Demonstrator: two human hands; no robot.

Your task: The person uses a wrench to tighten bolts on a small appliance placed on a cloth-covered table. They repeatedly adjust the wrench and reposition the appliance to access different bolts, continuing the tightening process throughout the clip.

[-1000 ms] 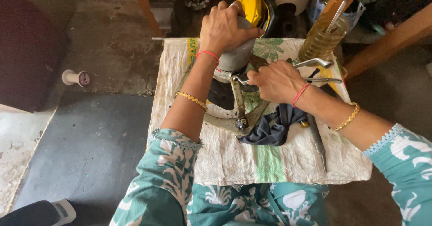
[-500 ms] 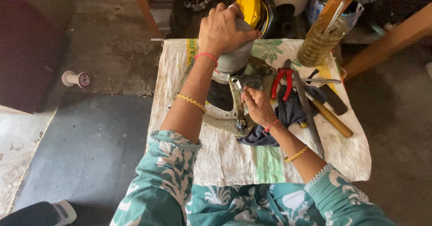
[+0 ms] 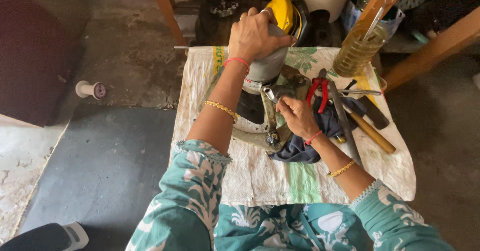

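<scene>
My left hand (image 3: 257,33) grips the top of a grey motor housing (image 3: 265,71) of a machine part that stands on a cloth-covered table (image 3: 260,176). My right hand (image 3: 296,115) is closed on a metal wrench (image 3: 270,112) that lies along the machine's base, its lower end at a bolt (image 3: 272,138). A dark blue rag (image 3: 300,148) lies under my right wrist. Both wrists wear a red thread and a gold bracelet.
Red-handled pliers (image 3: 319,90), a flat file (image 3: 344,122) and a wooden-handled hammer (image 3: 372,131) lie to the right of the machine. A jar of yellowish oil (image 3: 356,52) stands at the back right. A thread spool (image 3: 90,89) lies on the floor at left. Wooden legs stand behind.
My right hand left the tools at the right, came back to the machine and closed on the wrench. My left hand stayed on the housing.
</scene>
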